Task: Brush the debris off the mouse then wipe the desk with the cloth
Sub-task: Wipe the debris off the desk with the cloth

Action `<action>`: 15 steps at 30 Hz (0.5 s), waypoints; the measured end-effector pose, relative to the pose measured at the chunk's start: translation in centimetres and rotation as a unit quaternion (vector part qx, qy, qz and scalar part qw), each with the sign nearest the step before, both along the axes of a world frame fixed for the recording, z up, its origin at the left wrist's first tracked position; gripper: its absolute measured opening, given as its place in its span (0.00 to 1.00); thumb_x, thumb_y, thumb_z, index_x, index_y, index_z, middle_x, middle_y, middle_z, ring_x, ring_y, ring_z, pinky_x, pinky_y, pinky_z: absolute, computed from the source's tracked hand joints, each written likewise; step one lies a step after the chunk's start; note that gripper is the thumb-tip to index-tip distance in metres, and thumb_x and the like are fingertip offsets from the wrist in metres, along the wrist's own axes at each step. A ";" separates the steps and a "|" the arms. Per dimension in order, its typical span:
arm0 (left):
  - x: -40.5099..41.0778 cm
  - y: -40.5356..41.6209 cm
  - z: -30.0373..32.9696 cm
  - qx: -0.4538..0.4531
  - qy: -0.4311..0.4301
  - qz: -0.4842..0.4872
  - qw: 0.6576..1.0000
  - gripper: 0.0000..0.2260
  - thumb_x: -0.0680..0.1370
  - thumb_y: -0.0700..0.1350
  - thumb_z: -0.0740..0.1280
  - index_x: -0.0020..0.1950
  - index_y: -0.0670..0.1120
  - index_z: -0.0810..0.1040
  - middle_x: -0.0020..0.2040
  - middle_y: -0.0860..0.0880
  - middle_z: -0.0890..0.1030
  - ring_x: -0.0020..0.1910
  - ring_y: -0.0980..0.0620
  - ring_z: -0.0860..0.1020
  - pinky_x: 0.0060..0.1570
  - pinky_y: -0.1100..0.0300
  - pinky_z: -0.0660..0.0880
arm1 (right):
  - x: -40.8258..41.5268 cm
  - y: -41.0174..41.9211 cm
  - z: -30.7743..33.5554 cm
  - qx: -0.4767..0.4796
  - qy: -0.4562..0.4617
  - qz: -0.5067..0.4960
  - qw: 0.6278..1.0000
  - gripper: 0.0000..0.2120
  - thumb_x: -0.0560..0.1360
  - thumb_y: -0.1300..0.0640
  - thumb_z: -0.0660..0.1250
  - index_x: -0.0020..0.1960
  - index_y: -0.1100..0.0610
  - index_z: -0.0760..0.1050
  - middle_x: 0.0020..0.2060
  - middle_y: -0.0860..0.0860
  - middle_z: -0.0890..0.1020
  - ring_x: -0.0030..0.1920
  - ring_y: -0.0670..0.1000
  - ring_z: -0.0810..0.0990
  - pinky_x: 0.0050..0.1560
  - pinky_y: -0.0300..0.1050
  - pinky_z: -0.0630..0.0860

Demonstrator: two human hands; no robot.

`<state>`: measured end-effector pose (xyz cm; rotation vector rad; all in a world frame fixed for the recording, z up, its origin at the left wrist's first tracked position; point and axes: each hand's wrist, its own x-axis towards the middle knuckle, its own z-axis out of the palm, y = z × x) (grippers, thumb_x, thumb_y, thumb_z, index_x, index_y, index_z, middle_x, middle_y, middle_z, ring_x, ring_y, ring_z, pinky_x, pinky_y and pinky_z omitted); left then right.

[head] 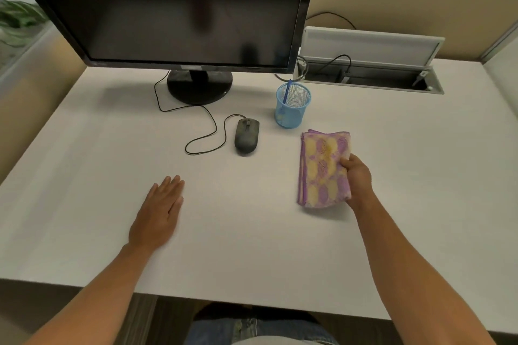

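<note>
A dark grey wired mouse (247, 135) lies on the white desk (252, 246) in front of the monitor stand. A folded purple and yellow cloth (322, 171) lies to the right of the mouse. My right hand (357, 176) grips the cloth's right edge, thumb on top. My left hand (161, 211) rests flat on the desk with straight fingers, well to the left of and nearer than the mouse. A blue brush (286, 92) stands in a blue mesh cup (293, 106) behind the cloth.
A large black monitor (173, 5) on a round stand (199, 86) fills the back of the desk. The mouse cable (207, 131) loops across the desk left of the mouse. An open cable tray (370, 75) sits at the back right. Partition walls enclose the desk.
</note>
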<state>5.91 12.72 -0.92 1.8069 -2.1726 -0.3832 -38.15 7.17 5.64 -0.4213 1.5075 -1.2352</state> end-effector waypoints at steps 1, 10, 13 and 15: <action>0.0 0.0 0.1 0.000 0.001 0.000 1.000 0.26 0.82 0.55 0.46 0.75 0.46 0.66 0.76 0.53 0.63 0.76 0.58 0.56 0.75 0.65 0.43 | -0.5 -0.1 -0.1 -0.001 0.043 0.011 0.999 0.13 0.77 0.66 0.59 0.59 0.59 0.77 0.53 0.57 0.82 0.53 0.58 0.82 0.54 0.57 0.79; -0.1 0.0 0.3 -0.002 0.004 0.007 1.000 0.26 0.82 0.54 0.47 0.75 0.45 0.67 0.75 0.51 0.65 0.76 0.57 0.58 0.76 0.63 0.45 | -0.5 0.9 0.4 0.006 0.468 0.081 0.880 0.22 0.78 0.63 0.60 0.72 0.61 0.66 0.69 0.58 0.72 0.68 0.57 0.70 0.66 0.45 0.64; -0.3 0.0 0.5 0.001 0.002 0.006 1.000 0.27 0.82 0.55 0.46 0.75 0.43 0.67 0.75 0.50 0.64 0.76 0.55 0.58 0.76 0.62 0.45 | 2.3 1.8 -0.3 -0.045 0.551 0.103 0.827 0.17 0.78 0.58 0.59 0.66 0.61 0.71 0.62 0.59 0.77 0.61 0.61 0.75 0.62 0.50 0.70; -0.3 0.0 0.5 0.005 0.003 0.006 1.000 0.27 0.82 0.55 0.46 0.75 0.44 0.66 0.76 0.50 0.64 0.76 0.55 0.58 0.76 0.62 0.44 | 3.9 2.9 -1.8 -0.023 0.591 0.135 0.795 0.20 0.77 0.54 0.59 0.66 0.62 0.70 0.61 0.61 0.77 0.59 0.63 0.76 0.60 0.55 0.72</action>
